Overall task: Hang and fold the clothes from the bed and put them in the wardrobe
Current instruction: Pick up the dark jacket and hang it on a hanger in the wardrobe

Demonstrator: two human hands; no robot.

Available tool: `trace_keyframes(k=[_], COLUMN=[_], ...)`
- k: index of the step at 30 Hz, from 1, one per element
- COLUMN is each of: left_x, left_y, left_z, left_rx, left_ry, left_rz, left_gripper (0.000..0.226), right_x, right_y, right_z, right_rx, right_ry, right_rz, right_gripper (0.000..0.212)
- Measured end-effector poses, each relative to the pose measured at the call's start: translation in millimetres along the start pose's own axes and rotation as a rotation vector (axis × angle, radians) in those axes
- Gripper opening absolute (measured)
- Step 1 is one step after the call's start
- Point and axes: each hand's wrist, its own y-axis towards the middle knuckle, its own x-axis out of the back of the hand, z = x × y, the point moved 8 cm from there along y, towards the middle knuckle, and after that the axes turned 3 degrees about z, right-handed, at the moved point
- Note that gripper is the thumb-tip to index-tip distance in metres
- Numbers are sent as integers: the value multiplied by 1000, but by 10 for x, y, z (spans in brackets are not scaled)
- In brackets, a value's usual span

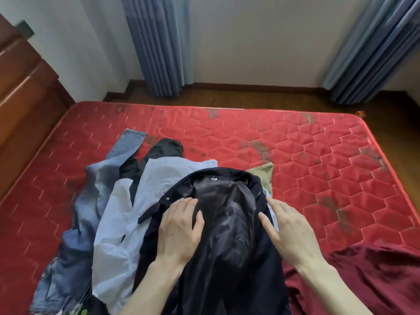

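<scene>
A black jacket (227,223) lies lining-up on top of a pile of clothes on the red quilted mattress (318,155). My left hand (181,230) rests flat on the jacket's left front, fingers straight. My right hand (288,233) lies with straight fingers along the jacket's right edge. Under the jacket lie a pale blue shirt (127,223), blue jeans (91,201), a second black garment (163,148) and an olive garment (263,173). A dark red garment (375,276) lies at the near right.
A wooden headboard (27,98) stands at the left. Blue-grey curtains (159,46) hang by the far wall, and another curtain (372,48) at the right. Wooden floor (250,96) runs beyond the mattress.
</scene>
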Motion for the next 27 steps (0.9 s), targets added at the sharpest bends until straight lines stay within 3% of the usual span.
trace_keyframes(k=[16,21,27], left_x=[-1473,-1789,-1943], left_y=[1005,1172,1253], left_z=[962,1234,1559], left_rx=[-16,-2,57], left_ry=[130,213,337], left_rz=[14,48,103], left_gripper=[32,41,63], right_x=[-1493,-1908,-2284], right_y=[1515,2037,2295], right_z=[-831,-1051,-1324], right_rx=[-119,-129,-265], right_ry=[-21,-75,149], right_rz=[185,249,288], right_gripper=[57,53,51])
